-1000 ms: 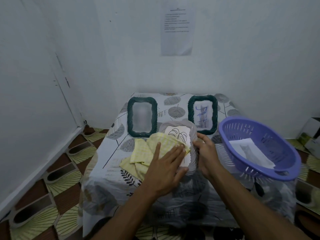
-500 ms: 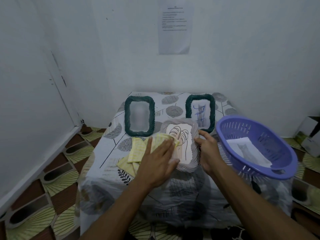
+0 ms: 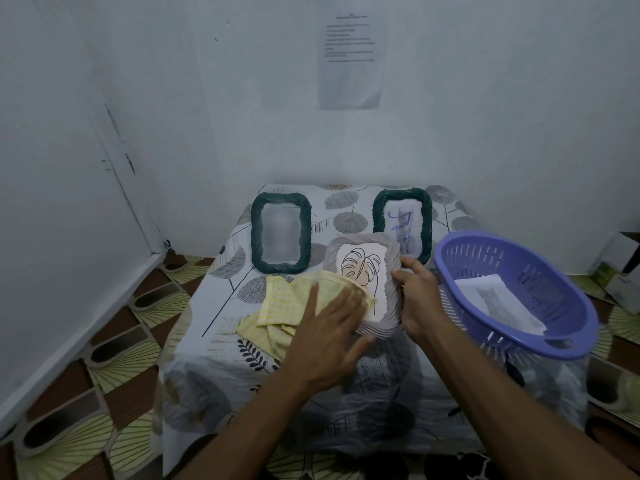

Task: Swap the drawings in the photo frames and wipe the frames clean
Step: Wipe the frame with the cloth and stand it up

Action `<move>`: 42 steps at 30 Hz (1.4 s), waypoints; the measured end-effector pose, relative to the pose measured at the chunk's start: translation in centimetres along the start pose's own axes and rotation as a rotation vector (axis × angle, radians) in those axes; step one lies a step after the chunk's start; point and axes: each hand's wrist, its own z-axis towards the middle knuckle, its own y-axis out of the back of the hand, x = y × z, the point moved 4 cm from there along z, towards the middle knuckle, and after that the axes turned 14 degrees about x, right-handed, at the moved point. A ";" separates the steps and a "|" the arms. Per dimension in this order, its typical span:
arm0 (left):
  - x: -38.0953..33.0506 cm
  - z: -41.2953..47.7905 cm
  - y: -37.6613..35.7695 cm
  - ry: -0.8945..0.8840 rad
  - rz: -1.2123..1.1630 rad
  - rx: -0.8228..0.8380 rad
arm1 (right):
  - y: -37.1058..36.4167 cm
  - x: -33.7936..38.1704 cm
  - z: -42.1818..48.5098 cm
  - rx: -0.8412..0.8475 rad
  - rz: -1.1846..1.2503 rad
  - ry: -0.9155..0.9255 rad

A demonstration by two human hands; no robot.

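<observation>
Position at the table point(image 3: 221, 327), which stands in a white-walled corner under a leaf-patterned cover:

The grey frame point(image 3: 356, 240) lies near the middle of the table, close to the front edge, with a leaf drawing point(image 3: 362, 268) showing in it. Its lower left portion is covered by a yellow checked cloth point(image 3: 287, 303), the rest of which lies bunched on the cover to the left.

Left hand point(image 3: 325, 337) – fingers straight and spread, palm down, pressing the cloth flat against the lower left of the grey frame.

Right hand point(image 3: 420, 299) – clasps the frame's right rim, thumb on the front face, fingers curled at the edge.

Behind the grey frame are two dark green frames, well apart. The left green frame point(image 3: 280, 233) has contents too blurred to read. The right green frame point(image 3: 401, 220) holds a sheet with blue marks over a grey figure, and its lower corner is hidden behind the grey frame.

A purple slotted basket point(image 3: 540, 268) sits tilted at the right edge of the table, just beside the right wrist. In it lies a loose sheet point(image 3: 498, 303) bearing a grey figure.

A printed notice point(image 3: 351, 53) is fixed to the back wall above the table; its text is too small to read. Cardboard boxes point(image 3: 620, 268) stand on the patterned floor at far right.
</observation>
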 end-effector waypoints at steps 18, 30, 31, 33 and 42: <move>2.3 1.8 1.3 0.037 0.067 -0.020 | 0.1 -0.3 -0.7 0.066 -0.016 -0.029; 3.1 -0.6 0.6 0.124 0.116 -0.009 | 0.6 0.2 -0.2 0.044 -0.031 -0.013; 3.4 -0.3 0.7 0.142 0.100 0.003 | 0.3 0.0 -0.4 0.059 -0.030 -0.017; 3.9 0.2 0.7 0.154 0.055 0.013 | -0.2 -0.2 -0.6 0.080 -0.026 -0.019; 5.7 -2.0 -3.6 0.158 -0.301 0.081 | 1.5 -0.5 -0.2 -0.027 -0.064 -0.017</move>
